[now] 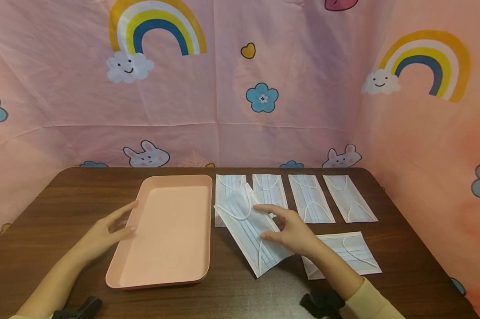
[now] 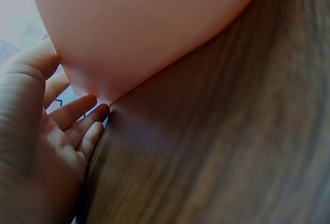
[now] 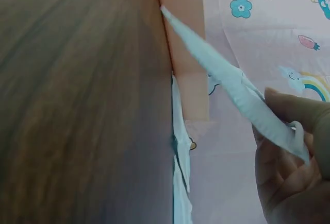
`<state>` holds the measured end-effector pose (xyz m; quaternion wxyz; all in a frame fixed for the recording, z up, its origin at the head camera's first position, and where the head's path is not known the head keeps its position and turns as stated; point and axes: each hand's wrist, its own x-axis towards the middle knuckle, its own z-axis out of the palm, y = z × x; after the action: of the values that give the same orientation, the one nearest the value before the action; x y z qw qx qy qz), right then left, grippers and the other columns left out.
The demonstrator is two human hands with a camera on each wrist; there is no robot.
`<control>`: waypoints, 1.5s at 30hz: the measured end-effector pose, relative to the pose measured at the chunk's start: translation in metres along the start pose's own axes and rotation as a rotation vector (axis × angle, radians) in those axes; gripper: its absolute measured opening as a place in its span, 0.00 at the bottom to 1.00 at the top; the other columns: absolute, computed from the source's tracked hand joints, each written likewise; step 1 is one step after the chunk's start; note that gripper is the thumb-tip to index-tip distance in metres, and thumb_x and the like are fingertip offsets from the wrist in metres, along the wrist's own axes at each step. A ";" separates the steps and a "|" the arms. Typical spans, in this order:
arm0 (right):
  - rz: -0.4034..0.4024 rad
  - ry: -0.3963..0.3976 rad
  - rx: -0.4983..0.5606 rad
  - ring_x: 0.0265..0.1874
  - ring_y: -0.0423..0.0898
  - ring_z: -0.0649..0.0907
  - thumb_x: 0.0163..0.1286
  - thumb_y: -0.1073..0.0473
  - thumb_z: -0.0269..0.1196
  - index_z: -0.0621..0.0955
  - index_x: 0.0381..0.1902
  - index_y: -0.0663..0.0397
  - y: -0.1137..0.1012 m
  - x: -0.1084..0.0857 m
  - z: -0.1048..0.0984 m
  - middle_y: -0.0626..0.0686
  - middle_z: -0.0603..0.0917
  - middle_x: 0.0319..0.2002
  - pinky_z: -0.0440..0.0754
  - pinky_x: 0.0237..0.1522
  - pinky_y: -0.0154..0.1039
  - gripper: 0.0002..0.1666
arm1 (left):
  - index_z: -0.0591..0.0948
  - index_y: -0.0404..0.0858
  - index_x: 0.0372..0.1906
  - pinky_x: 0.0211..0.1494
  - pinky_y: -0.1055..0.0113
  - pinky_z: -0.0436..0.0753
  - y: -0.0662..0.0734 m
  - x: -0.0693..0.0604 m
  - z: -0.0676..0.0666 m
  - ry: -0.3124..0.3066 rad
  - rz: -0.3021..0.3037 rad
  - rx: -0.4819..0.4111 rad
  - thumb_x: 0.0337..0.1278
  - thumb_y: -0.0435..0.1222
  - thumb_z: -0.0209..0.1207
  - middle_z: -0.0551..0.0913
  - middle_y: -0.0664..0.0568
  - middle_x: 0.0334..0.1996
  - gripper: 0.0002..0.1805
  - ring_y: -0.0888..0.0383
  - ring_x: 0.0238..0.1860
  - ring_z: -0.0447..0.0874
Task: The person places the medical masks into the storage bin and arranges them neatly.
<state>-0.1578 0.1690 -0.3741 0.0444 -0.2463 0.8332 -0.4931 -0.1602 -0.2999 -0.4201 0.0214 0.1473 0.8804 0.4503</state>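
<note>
My right hand [image 1: 291,228] pinches a pale blue face mask [image 1: 249,230] by its edge between thumb and fingers. The mask is tilted above the table, its ear loops showing; from the right wrist view it appears edge-on as a slanted white strip [image 3: 232,87]. My left hand [image 1: 98,235] rests its thumb and fingertips against the left side of a shallow pink tray [image 1: 122,248], with fingers fairly straight. Up close in the left wrist view, fingertips of the left hand [image 2: 56,126] touch the outer wall of the tray [image 2: 149,23]. Inside, the tray holds nothing.
Several face masks lie flat in a row at the back right, among them one at the far right [image 1: 350,199]. Another mask [image 1: 349,252] lies sideways nearer the front, partly behind the right forearm. A patterned pink cloth [image 1: 224,79] stands around the brown table [image 1: 232,297].
</note>
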 end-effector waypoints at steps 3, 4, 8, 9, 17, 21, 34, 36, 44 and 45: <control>-0.030 0.028 -0.017 0.51 0.53 0.79 0.52 0.62 0.74 0.77 0.62 0.44 -0.002 0.002 0.000 0.47 0.76 0.61 0.79 0.46 0.52 0.37 | 0.58 0.44 0.75 0.48 0.77 0.70 0.000 0.000 -0.001 0.000 -0.009 0.007 0.64 0.38 0.59 0.58 0.36 0.70 0.37 0.34 0.60 0.67; -0.040 0.035 -0.022 0.55 0.53 0.77 0.52 0.62 0.74 0.77 0.61 0.45 -0.003 0.003 0.000 0.46 0.76 0.61 0.77 0.50 0.53 0.37 | 0.58 0.45 0.75 0.47 0.77 0.71 0.000 0.000 -0.001 -0.001 -0.013 0.012 0.64 0.38 0.59 0.58 0.36 0.70 0.37 0.35 0.60 0.68; -0.083 0.056 -0.018 0.60 0.51 0.73 0.52 0.65 0.74 0.77 0.61 0.48 -0.007 0.007 0.000 0.47 0.77 0.60 0.71 0.57 0.54 0.36 | 0.58 0.45 0.75 0.47 0.75 0.72 0.001 0.000 -0.001 0.001 -0.017 0.016 0.64 0.39 0.59 0.59 0.37 0.70 0.37 0.38 0.59 0.69; -0.096 0.059 -0.016 0.61 0.50 0.72 0.53 0.65 0.74 0.77 0.61 0.49 -0.008 0.007 0.000 0.48 0.77 0.60 0.71 0.58 0.53 0.36 | 0.57 0.45 0.75 0.47 0.76 0.72 0.001 0.001 -0.001 0.001 -0.014 0.015 0.64 0.38 0.59 0.59 0.36 0.70 0.37 0.38 0.59 0.69; -0.135 0.095 -0.001 0.61 0.46 0.73 0.52 0.67 0.74 0.77 0.60 0.51 -0.023 0.015 -0.001 0.48 0.78 0.59 0.69 0.60 0.48 0.36 | 0.58 0.44 0.75 0.48 0.78 0.71 -0.003 0.002 -0.003 0.000 0.007 0.015 0.64 0.38 0.59 0.59 0.36 0.70 0.37 0.75 0.54 0.68; -0.154 0.104 0.000 0.61 0.43 0.72 0.52 0.68 0.73 0.77 0.61 0.51 -0.032 0.019 -0.001 0.45 0.78 0.58 0.68 0.61 0.44 0.36 | 0.56 0.46 0.75 0.54 0.53 0.74 -0.001 0.001 -0.004 -0.020 -0.013 0.006 0.65 0.38 0.58 0.58 0.36 0.70 0.37 0.52 0.60 0.70; -0.118 0.098 0.104 0.47 0.50 0.80 0.53 0.69 0.72 0.75 0.63 0.48 -0.052 0.036 0.011 0.49 0.77 0.59 0.82 0.40 0.43 0.38 | 0.55 0.45 0.75 0.49 0.76 0.70 0.001 0.002 -0.008 -0.062 -0.011 -0.005 0.64 0.36 0.58 0.58 0.36 0.70 0.38 0.38 0.62 0.66; -0.094 0.094 0.146 0.41 0.52 0.82 0.54 0.69 0.72 0.75 0.63 0.47 -0.055 0.039 0.014 0.52 0.77 0.58 0.83 0.31 0.43 0.38 | 0.54 0.44 0.76 0.49 0.77 0.70 0.001 0.001 -0.009 -0.075 -0.007 -0.025 0.64 0.35 0.58 0.57 0.35 0.70 0.38 0.37 0.62 0.65; -0.039 0.089 0.276 0.33 0.50 0.83 0.54 0.73 0.70 0.74 0.64 0.50 -0.064 0.055 0.030 0.55 0.74 0.57 0.83 0.27 0.44 0.39 | 0.53 0.44 0.76 0.49 0.74 0.72 0.001 0.003 -0.011 -0.105 0.002 -0.093 0.62 0.32 0.58 0.56 0.34 0.70 0.40 0.62 0.61 0.66; -0.029 0.089 0.291 0.33 0.50 0.83 0.54 0.73 0.70 0.74 0.64 0.50 -0.064 0.057 0.033 0.54 0.74 0.58 0.83 0.27 0.44 0.39 | 0.53 0.43 0.76 0.49 0.74 0.72 0.001 0.003 -0.012 -0.108 0.011 -0.100 0.62 0.32 0.58 0.56 0.33 0.70 0.40 0.67 0.60 0.65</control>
<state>-0.1739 0.0916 -0.3268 0.0355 -0.2275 0.7504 -0.6196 -0.1646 -0.3079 -0.4118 0.0739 0.1751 0.8535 0.4852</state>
